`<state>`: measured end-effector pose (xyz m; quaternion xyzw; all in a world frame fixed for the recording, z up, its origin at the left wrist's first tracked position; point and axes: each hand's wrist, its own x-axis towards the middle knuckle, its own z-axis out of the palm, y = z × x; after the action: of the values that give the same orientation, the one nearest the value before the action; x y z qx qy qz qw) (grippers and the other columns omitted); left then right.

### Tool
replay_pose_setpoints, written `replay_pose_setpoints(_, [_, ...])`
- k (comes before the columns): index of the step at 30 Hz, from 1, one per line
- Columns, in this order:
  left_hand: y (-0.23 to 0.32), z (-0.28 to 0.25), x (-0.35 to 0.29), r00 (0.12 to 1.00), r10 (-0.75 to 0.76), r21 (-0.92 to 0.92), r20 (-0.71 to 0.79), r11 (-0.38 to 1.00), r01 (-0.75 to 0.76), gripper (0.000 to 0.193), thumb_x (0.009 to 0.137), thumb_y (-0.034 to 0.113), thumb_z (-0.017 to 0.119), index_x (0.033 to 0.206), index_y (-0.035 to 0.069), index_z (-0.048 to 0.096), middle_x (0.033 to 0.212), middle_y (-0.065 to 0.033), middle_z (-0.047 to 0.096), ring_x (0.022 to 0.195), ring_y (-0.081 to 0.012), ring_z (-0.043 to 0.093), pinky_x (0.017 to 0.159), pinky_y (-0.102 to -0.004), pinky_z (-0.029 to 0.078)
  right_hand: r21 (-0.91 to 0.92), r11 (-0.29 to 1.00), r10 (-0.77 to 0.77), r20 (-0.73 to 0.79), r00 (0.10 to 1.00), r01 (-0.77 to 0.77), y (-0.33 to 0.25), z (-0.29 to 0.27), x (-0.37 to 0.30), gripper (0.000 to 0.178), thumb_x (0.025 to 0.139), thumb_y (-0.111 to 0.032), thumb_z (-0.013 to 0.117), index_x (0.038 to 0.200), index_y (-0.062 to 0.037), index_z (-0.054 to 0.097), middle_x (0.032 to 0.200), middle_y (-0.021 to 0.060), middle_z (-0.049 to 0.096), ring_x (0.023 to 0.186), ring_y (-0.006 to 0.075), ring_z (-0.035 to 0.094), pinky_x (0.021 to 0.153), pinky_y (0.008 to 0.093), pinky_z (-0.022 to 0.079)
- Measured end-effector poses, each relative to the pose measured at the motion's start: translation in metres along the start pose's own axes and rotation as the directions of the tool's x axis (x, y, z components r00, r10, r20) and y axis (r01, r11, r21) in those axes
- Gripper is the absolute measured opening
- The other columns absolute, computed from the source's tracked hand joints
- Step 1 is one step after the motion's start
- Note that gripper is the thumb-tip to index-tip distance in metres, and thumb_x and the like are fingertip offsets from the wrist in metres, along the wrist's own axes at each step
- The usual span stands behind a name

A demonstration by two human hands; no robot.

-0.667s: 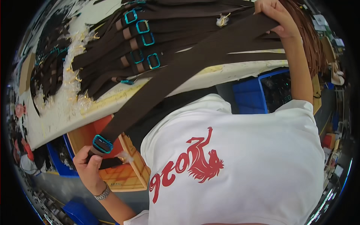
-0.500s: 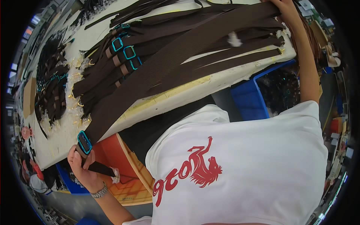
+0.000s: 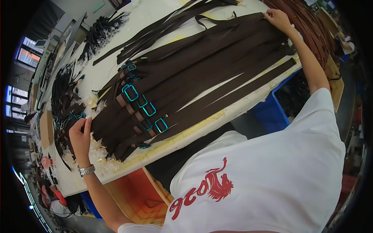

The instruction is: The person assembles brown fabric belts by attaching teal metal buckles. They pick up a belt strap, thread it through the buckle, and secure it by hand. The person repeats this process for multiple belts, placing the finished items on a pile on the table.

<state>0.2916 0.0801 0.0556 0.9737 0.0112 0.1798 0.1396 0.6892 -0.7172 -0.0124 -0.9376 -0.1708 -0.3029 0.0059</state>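
Dark brown belts (image 3: 210, 62) lie side by side in a pile along the work table (image 3: 151, 149). Their square buckles (image 3: 149, 109), edged in bright blue, and brown keeper loops sit toward the left. My left hand (image 3: 81, 136) is closed at the left end of the pile, gripping a belt end with fingers and thumb. At the far right end, my right hand (image 3: 276, 19) is closed on the other end of a belt stretched over the pile. Clear plastic wrapping (image 3: 101, 149) with gold-coloured bits covers the belts' left ends. What lies inside each fist is mostly hidden.
More dark straps (image 3: 167, 29) lie at the back. Black bundled belts (image 3: 62, 89) are heaped at the left, beside a cardboard piece (image 3: 46, 129). Reddish-brown straps (image 3: 307, 27) hang at the right. Below stand a blue bin (image 3: 270, 110) and an orange crate (image 3: 136, 190).
My left hand has moved up and away from the table's near edge. The belt that hung slantwise over that edge is now over the pile, its buckle among the others.
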Motion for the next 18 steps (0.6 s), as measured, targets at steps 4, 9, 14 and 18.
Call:
replay_pose_setpoints(4, [-0.028,0.037,-0.005,0.987,0.134,0.247,-0.085,0.963,-0.110,0.022,0.099,0.017,0.075,0.085,0.002,0.068,0.082,-0.0148,0.068,0.079,-0.0350,0.063,0.075,-0.0446,0.046,-0.036,0.997,-0.069,-0.230,0.971,0.063,-0.039,0.031,0.030,0.026,0.102,-0.029,0.066,0.111,-0.0084,0.078,0.098,0.0117,0.077,0.090,0.0357,0.073,0.083,0.0453,0.058])
replay_pose_setpoints(9, [-0.030,0.047,0.004,0.986,0.157,0.367,-0.064,0.922,-0.123,0.025,0.099,0.016,0.074,0.081,0.003,0.063,0.077,-0.0132,0.062,0.073,-0.0353,0.060,0.068,-0.0457,0.045,0.457,0.858,-0.118,-0.265,0.957,0.232,-0.227,0.006,0.096,0.017,0.092,-0.019,0.072,0.093,-0.0030,0.078,0.091,0.0185,0.074,0.089,0.0386,0.071,0.080,0.0466,0.057])
replay_pose_setpoints(14, [0.009,0.019,0.031,0.968,0.242,0.510,-0.065,0.842,-0.176,0.026,0.097,0.014,0.074,0.080,0.004,0.057,0.079,-0.0139,0.055,0.075,-0.0354,0.059,0.068,-0.0476,0.045,0.516,0.695,-0.557,-0.055,0.829,0.501,-0.364,0.075,0.143,0.023,0.097,-0.030,0.071,0.104,-0.0088,0.075,0.103,0.0134,0.074,0.104,0.0364,0.071,0.088,0.0487,0.057])
replay_pose_setpoints(18, [-0.041,0.052,0.010,0.986,0.084,0.351,0.146,0.927,-0.131,0.025,0.096,0.017,0.077,0.087,0.003,0.059,0.084,-0.0122,0.058,0.086,-0.0345,0.059,0.077,-0.0465,0.046,0.571,0.597,-0.666,-0.039,0.745,0.563,-0.442,0.131,0.158,0.028,0.098,-0.036,0.072,0.106,-0.0093,0.077,0.102,0.0160,0.074,0.103,0.0384,0.071,0.088,0.0511,0.057])
